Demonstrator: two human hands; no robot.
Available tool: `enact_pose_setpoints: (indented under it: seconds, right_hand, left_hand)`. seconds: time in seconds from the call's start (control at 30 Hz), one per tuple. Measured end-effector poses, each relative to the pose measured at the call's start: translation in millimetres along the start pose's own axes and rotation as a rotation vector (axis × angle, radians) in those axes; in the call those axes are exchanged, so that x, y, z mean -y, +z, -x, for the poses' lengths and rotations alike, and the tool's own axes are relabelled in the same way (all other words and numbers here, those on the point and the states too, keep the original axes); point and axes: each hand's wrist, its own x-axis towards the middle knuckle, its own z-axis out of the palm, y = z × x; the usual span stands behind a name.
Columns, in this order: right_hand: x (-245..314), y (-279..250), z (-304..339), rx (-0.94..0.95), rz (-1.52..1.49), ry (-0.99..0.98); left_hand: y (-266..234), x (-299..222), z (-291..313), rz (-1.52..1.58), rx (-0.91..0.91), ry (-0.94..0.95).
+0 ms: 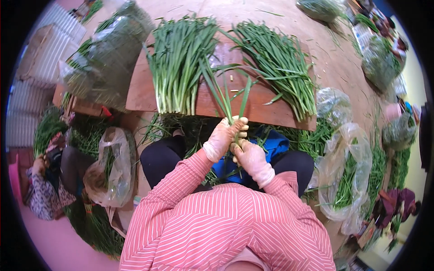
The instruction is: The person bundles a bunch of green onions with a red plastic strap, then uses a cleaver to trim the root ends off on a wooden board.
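Note:
Both my hands wear thin, whitish see-through gloves and meet in front of my lap, just off the near edge of a low wooden table (216, 90). My left hand (223, 137) is closed around a few garlic chives (227, 100), whose flat green leaves fan out over the table. Right below it, my right hand (251, 158) closes its fingers at the lower ends of the same stalks; the fingertips are partly hidden. On the table lie two big piles, a left pile of chives (181, 67) with pale stem ends toward me, and a right pile of chives (278, 67) lying slantwise.
Large plastic bags of greens stand at the far left (110, 56) and far right (382, 61). Open clear bags flank me, one left (110, 167), one right (346, 176). Loose leaves (323, 131) litter the floor. A person in a patterned sleeve (43, 189) sits at left; others work at right.

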Motion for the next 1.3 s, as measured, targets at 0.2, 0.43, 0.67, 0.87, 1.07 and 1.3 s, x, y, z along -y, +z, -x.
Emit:
enact_pose_setpoints:
  seconds: [0.2, 0.43, 0.67, 0.87, 1.07, 1.3]
  right_hand:
    - [6, 15, 15, -0.116, 0.4, -0.193]
    - [5, 4, 8, 0.0, 0.158, -0.207]
    - [1, -49, 16, -0.224, -0.058, -0.018]
    - [-34, -146, -19, -0.917, 0.199, -0.229]
    - [-88, -207, -77, -0.597, 0.234, 0.203]
    - [-58, -151, -105, -0.577, 0.559, 0.389]
  left_hand:
    - [-30, -15, 11, -0.323, -0.112, 0.229]
    - [-53, -141, 49, -0.59, -0.359, 0.486]
    - [-151, -176, -58, -1.364, -0.635, 0.267]
    - [-174, -137, -44, -1.415, -0.853, 0.433]
    - [-126, -137, -40, -1.581, -0.829, 0.823]
    - [-41, -72, -55, -0.778, -0.09, 0.343]
